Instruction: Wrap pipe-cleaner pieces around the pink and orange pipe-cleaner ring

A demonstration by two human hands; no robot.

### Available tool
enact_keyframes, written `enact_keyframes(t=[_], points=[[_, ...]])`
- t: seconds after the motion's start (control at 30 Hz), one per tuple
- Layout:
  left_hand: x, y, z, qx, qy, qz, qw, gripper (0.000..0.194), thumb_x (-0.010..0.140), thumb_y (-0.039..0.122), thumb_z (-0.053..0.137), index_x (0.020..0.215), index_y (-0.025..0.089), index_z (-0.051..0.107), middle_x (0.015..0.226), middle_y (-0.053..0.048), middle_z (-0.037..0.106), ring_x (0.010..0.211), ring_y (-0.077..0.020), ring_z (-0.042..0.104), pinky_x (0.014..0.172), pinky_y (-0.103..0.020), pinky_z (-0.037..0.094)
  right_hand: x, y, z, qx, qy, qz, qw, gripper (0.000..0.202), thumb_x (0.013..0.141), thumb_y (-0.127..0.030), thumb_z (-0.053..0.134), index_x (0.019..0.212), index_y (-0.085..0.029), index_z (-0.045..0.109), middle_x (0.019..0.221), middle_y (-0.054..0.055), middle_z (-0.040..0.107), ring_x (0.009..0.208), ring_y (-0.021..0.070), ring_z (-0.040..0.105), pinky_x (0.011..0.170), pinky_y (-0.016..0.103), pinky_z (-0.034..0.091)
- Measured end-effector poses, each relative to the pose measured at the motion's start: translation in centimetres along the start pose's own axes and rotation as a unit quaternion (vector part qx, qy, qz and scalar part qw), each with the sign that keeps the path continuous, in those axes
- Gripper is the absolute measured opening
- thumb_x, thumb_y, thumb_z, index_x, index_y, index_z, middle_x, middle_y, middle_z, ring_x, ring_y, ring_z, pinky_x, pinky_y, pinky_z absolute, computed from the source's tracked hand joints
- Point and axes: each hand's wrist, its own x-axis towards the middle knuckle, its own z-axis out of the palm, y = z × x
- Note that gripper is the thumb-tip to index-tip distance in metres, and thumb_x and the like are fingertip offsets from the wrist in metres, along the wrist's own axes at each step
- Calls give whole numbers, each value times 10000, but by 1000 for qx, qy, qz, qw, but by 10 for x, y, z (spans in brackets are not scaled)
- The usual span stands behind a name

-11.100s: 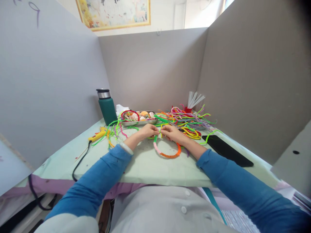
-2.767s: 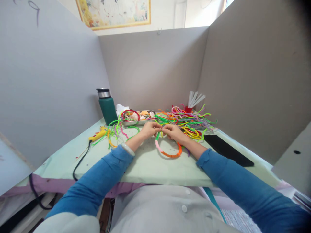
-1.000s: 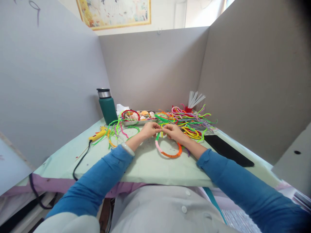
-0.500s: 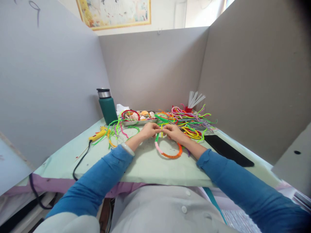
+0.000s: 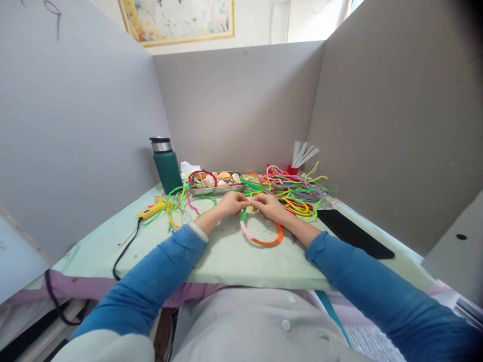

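Observation:
A ring wrapped in fuzzy pipe cleaners [image 5: 267, 243], with green, pink and orange stretches, hangs just over the table below my fingertips. My left hand [image 5: 232, 203] is closed in a pinch at the ring's top, by the green stretch. Close beside it, my right hand [image 5: 267, 205] pinches a yellow pipe cleaner [image 5: 251, 198] that sticks up and down between the two hands. The fingers hide the ring's upper part, so exactly how the yellow piece sits on it cannot be seen.
Behind my hands lie a metal tray [image 5: 211, 191] of shells and a heap of coloured pipe cleaners [image 5: 302, 185]. To the left stand a green bottle [image 5: 167, 168] and a yellow glue gun [image 5: 154, 207] with its cord. At right lies a black flat panel [image 5: 354, 234]. Grey partitions [image 5: 237, 105] surround the table.
Almost nothing differs. Both hands stay pinched at the ring's top, with only a very slight shift of the fingers and ring.

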Motion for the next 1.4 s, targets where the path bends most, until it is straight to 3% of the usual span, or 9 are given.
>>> enact_keyframes(t=[0.37, 0.67, 1.4], points=[[1, -6, 0, 20, -8, -3, 1000, 448, 678, 524, 489, 737, 103, 630, 441, 5, 511, 401, -72, 416, 395, -178, 275, 1, 3, 1, 4, 1, -6, 1000, 236, 738, -342, 460, 704, -134, 566, 530, -22, 522, 404, 56, 388, 424, 188, 308], [-5, 5, -2, 17, -5, -9, 1000, 407, 683, 491, 498, 761, 109, 614, 452, 7, 519, 415, -80, 447, 411, -179, 298, 1, 3, 1, 16, -5, -6, 1000, 235, 743, -351, 454, 760, -141, 560, 627, -7, 572, 410, 52, 394, 408, 183, 305], [-6, 7, -1, 18, -13, -15, 1000, 441, 689, 509, 493, 737, 94, 631, 425, 6, 508, 392, -70, 422, 404, -176, 278, 2, 5, 1, 29, -14, -19, 999, 232, 743, -341, 448, 795, -141, 553, 643, -6, 561, 409, 47, 388, 400, 177, 293]])
